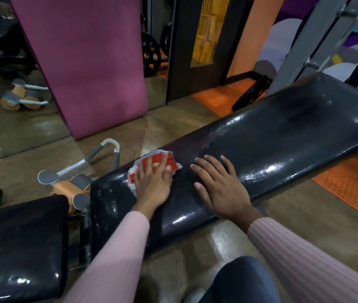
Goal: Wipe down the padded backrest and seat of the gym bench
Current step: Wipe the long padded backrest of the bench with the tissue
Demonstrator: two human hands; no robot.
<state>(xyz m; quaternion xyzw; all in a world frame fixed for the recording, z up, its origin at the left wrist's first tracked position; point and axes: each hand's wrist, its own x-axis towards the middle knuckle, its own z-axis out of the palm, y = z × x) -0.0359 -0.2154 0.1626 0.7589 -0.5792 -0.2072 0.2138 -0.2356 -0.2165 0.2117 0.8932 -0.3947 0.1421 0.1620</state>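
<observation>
My left hand lies flat with straight fingers on a red and white cloth, pressing it onto the black padded backrest near its lower end. My right hand rests flat and open on the backrest just beside it, holding nothing. The black seat is at my lower left.

sleeves: pale pink, long | right cuff: ribbed knit | trousers: dark blue
</observation>
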